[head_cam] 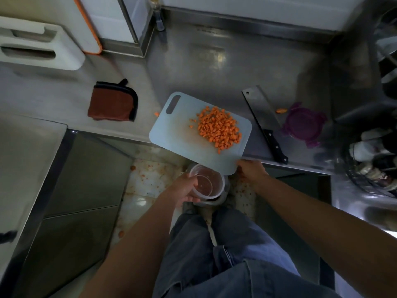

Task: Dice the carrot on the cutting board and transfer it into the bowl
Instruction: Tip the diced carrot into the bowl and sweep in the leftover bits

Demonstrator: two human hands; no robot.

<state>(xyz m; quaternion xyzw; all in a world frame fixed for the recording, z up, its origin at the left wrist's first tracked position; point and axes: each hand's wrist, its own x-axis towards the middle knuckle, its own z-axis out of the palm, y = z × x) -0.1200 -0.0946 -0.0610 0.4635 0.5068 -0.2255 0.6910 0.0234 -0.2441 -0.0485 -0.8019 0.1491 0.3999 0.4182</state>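
Gripping one clear bowl (210, 186) by its rim, the left hand (184, 190) is curling tight; the right hand (252, 171) is pinching one cutting board (182, 134), carrot dice (219, 127) beyond.

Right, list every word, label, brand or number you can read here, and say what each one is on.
No text can be read in this view.
Bottles at the right edge: what look like labels, too blurred to read.
Purple lid: raised pattern, no legible words.
Cleaver, cutting board and bowl: no marking visible.
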